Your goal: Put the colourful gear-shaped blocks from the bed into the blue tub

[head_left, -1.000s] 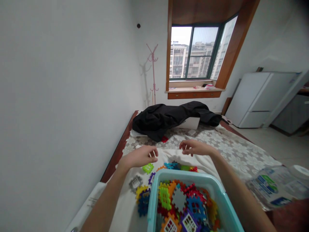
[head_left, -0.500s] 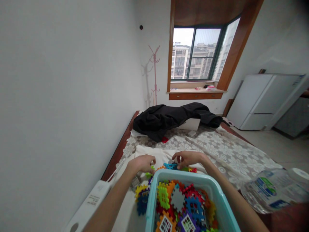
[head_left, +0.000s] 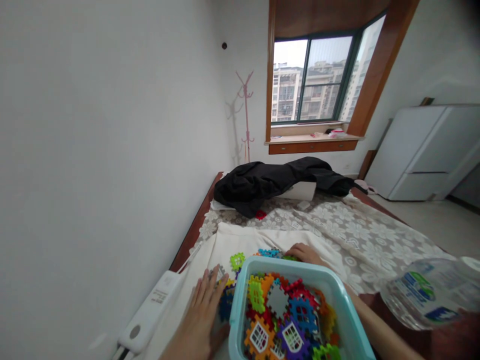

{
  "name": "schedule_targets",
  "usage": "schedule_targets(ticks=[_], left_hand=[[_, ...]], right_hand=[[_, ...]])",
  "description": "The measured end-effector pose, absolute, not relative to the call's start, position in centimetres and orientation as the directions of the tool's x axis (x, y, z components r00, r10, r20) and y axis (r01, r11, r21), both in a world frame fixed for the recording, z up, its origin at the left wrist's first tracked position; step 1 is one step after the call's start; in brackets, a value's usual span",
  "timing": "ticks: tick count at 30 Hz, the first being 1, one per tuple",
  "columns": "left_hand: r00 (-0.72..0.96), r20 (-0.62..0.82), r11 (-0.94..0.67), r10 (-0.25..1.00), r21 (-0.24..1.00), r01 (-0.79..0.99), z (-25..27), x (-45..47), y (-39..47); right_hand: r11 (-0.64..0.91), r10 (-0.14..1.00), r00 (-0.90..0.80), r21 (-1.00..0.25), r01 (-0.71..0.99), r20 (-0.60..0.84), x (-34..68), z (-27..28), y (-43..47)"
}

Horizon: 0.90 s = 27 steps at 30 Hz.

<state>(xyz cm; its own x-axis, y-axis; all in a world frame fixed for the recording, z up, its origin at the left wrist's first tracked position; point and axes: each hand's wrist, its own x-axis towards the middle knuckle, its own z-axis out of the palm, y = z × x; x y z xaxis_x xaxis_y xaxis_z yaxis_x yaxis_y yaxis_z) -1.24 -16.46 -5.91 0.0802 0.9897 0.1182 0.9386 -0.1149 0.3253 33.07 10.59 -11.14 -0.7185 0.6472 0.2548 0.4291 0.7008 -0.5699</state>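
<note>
A light-blue plastic bin (head_left: pixel 240 295) in front of me is filled with colourful notched plastic building tiles (head_left: pixel 302 312), several with window shapes. My left hand (head_left: pixel 205 300) lies left of the bin, its fingers spread over the white cloth. Yellow, dark blue and grey tiles (head_left: pixel 227 300) lie by its fingertips. Behind the bin's far rim, my right hand (head_left: pixel 305 253) reaches over some green tiles (head_left: pixel 290 258) with its fingers stretched leftward; the rim hides its lower part. Nearby are blue tiles (head_left: pixel 269 253) and a lime green window tile (head_left: pixel 237 261).
White cloth (head_left: pixel 240 235) lies on a patterned bedspread (head_left: pixel 337 220). Farther back are a black garment (head_left: pixel 270 180) over a white box and a red piece (head_left: pixel 260 214). A white power strip (head_left: pixel 153 310) sits left; a large clear bottle (head_left: pixel 423 290) stands right.
My left hand has moved back toward me and spread out beside the bin, uncovering the lime green tile. My right hand has shifted right and lowered behind the rim. The view has turned slightly left.
</note>
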Motion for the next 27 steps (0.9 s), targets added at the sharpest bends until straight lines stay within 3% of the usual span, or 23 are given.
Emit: schedule_targets(ticks=[4,6,15,22,27], left_hand=[[0.075,0.212,-0.135,0.974,0.281,0.950,-9.4,-1.8,-15.2],[0.088,0.222,-0.147,0.971,0.264,0.953,-9.5,-2.0,-14.0],[0.223,0.108,-0.247,0.969,0.368,0.896,-2.9,0.2,-9.1],[0.221,0.038,-0.213,0.974,0.464,0.860,-5.9,0.2,-2.5],[0.290,0.050,-0.278,0.956,0.481,0.832,-6.6,1.4,2.2]], right_hand=[[0.789,0.596,-0.745,-0.390,0.475,0.300,32.2,-12.1,10.8],[0.801,0.587,-0.737,-0.371,0.469,0.334,32.0,-12.6,10.9],[0.787,0.605,-0.690,-0.432,0.441,0.397,31.9,-13.5,11.2],[0.722,0.662,-0.689,-0.498,0.480,0.295,31.9,-12.1,10.7],[0.684,0.703,-0.667,-0.493,0.538,0.247,31.7,-11.1,10.3]])
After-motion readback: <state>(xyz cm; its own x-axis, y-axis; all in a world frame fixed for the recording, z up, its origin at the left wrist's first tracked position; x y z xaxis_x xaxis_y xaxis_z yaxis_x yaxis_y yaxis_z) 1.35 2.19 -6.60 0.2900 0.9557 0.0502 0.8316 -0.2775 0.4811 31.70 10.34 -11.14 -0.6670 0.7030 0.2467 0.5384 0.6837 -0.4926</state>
